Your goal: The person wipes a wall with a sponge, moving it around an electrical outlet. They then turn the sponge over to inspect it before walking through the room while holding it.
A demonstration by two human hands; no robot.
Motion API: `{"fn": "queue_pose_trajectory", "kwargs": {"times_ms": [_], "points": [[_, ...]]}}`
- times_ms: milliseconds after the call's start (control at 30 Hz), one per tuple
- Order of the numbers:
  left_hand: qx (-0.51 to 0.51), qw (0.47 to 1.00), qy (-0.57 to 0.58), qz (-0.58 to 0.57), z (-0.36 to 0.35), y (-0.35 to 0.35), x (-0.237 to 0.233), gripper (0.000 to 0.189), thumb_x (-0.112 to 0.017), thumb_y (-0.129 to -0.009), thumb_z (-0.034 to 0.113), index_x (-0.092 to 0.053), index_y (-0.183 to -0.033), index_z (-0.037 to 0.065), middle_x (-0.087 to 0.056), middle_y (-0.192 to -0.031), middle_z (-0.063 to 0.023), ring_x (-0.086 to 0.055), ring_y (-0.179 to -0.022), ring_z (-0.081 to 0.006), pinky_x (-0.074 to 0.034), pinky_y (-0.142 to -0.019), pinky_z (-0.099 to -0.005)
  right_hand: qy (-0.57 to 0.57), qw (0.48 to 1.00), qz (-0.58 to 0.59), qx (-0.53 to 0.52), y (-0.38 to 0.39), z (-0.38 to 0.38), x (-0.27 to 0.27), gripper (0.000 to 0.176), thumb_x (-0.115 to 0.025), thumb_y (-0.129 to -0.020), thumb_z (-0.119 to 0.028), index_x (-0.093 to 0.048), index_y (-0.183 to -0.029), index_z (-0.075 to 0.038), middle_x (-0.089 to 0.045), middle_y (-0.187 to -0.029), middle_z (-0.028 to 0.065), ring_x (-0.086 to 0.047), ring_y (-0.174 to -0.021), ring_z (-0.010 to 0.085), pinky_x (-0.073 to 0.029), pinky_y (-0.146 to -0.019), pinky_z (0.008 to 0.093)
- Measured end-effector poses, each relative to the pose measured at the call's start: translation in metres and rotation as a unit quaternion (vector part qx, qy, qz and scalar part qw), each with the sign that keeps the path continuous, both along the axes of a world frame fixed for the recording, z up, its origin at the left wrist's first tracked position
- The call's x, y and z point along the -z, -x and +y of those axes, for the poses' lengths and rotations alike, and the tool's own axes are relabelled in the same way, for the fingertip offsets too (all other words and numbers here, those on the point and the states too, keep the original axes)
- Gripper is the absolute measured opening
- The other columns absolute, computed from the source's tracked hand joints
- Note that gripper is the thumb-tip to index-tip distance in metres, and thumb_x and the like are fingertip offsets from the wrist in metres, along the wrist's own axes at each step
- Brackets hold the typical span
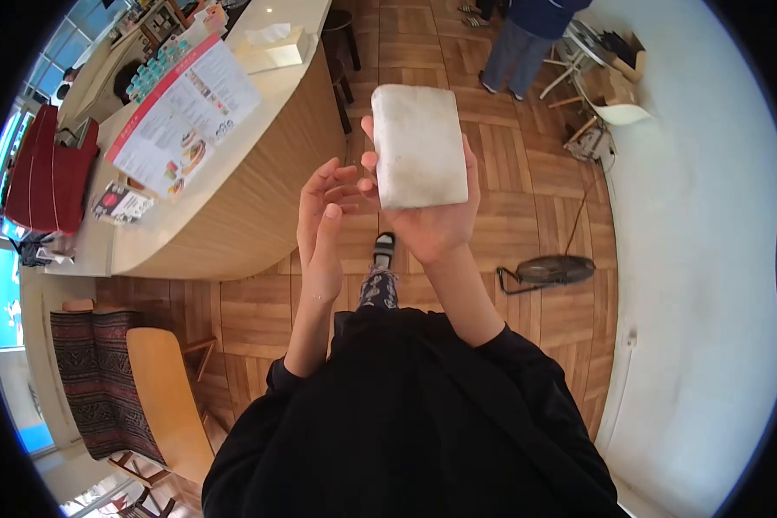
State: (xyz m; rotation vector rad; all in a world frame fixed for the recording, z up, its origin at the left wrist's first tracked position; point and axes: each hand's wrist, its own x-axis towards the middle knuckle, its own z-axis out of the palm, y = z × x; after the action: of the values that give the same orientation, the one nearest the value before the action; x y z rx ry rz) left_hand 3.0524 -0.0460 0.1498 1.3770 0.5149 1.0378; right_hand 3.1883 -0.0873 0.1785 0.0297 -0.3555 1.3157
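A thick white rectangular pad (420, 147) with rounded edges and faint stains lies on the palm of my right hand (445, 229). The fingers and thumb of that hand wrap round its sides. Just left of the pad is my left hand (324, 224), open, its fingers loosely curved and apart with nothing in them. Both hands are raised in front of me, above the wooden floor (492, 207).
Left of me curves a counter (224, 190) bearing a menu (186, 116), a tissue box (270, 47) and a red machine (50, 168). A floor fan (548, 270) stands at the right. Ahead, a person (527, 43) stands near a folding table. A wooden table (168, 393) is at lower left.
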Motion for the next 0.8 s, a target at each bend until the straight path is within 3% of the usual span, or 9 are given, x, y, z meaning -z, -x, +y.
{"fn": "queue_pose_trajectory", "kwargs": {"times_ms": [167,267,333,467,500,600,800], "points": [[0.019,0.999,-0.005,-0.026,0.124,-0.111,0.001,0.063,-0.045,-0.094,0.038,-0.031,-0.143,0.001,-0.043,-0.137,-0.0129,-0.046,-0.121,-0.0201,-0.037,-0.099,-0.0353,0.019,0.999,-0.024,0.015,-0.097,0.118,0.001,0.066,-0.024,-0.098,-0.050,-0.040,-0.138,-0.001,-0.050,-0.134,0.0195,-0.062,-0.101,0.0312,-0.052,-0.081,0.0417],[0.013,0.998,-0.026,-0.064,0.197,-0.191,-0.016,0.063,-0.045,-0.094,0.037,-0.031,-0.143,0.001,-0.042,-0.139,-0.0126,-0.043,-0.124,-0.0191,-0.034,-0.101,-0.0350,0.007,0.998,-0.054,0.014,-0.164,0.193,-0.010,0.069,-0.026,-0.097,-0.053,-0.033,-0.144,-0.003,-0.041,-0.142,0.0205,-0.059,-0.103,0.0298,-0.048,-0.085,0.0428],[0.015,0.997,-0.046,-0.061,0.242,-0.238,-0.019,0.063,-0.045,-0.094,0.038,-0.031,-0.144,0.002,-0.041,-0.139,-0.0125,-0.041,-0.126,-0.0190,-0.033,-0.102,-0.0348,0.035,0.992,-0.097,0.070,-0.209,0.230,-0.018,0.070,-0.026,-0.096,-0.054,-0.034,-0.144,-0.004,-0.042,-0.142,0.0205,-0.059,-0.103,0.0293,-0.048,-0.086,0.0429],[0.081,0.996,-0.014,-0.037,0.322,-0.328,-0.006,0.062,-0.043,-0.095,0.038,-0.032,-0.143,0.001,-0.042,-0.138,-0.0124,-0.045,-0.121,-0.0195,-0.035,-0.099,-0.0337,0.071,0.984,-0.091,0.137,-0.301,0.291,-0.003,0.070,-0.026,-0.096,-0.055,-0.034,-0.144,-0.005,-0.042,-0.141,0.0202,-0.059,-0.102,0.0285,-0.048,-0.086,0.0436],[0.087,0.995,-0.005,-0.041,0.340,-0.352,-0.003,0.055,-0.043,-0.095,0.030,-0.035,-0.140,0.000,-0.045,-0.133,-0.0133,-0.049,-0.115,-0.0212,-0.039,-0.098,-0.0357,0.088,0.980,-0.100,0.146,-0.326,0.311,0.002,0.071,-0.027,-0.095,-0.056,-0.034,-0.144,-0.005,-0.043,-0.141,0.0198,-0.059,-0.102,0.0282,-0.047,-0.087,0.0436],[0.111,0.993,0.017,-0.037,0.402,-0.424,0.007,0.054,-0.044,-0.095,0.029,-0.035,-0.141,0.000,-0.045,-0.133,-0.0130,-0.049,-0.115,-0.0209,-0.039,-0.099,-0.0359,0.091,0.981,-0.088,0.150,-0.399,0.374,0.017,0.071,-0.027,-0.095,-0.056,-0.034,-0.144,-0.006,-0.044,-0.141,0.0191,-0.060,-0.101,0.0280,-0.047,-0.087,0.0432],[0.035,0.998,0.005,-0.048,0.533,-0.565,0.001,0.052,-0.044,-0.096,0.027,-0.037,-0.141,0.001,-0.047,-0.133,-0.0133,-0.050,-0.115,-0.0204,-0.039,-0.099,-0.0356,0.103,0.984,-0.107,0.098,-0.543,0.510,0.012,0.070,-0.028,-0.095,-0.055,-0.035,-0.144,-0.005,-0.043,-0.142,0.0189,-0.061,-0.102,0.0287,-0.049,-0.084,0.0415]]}}
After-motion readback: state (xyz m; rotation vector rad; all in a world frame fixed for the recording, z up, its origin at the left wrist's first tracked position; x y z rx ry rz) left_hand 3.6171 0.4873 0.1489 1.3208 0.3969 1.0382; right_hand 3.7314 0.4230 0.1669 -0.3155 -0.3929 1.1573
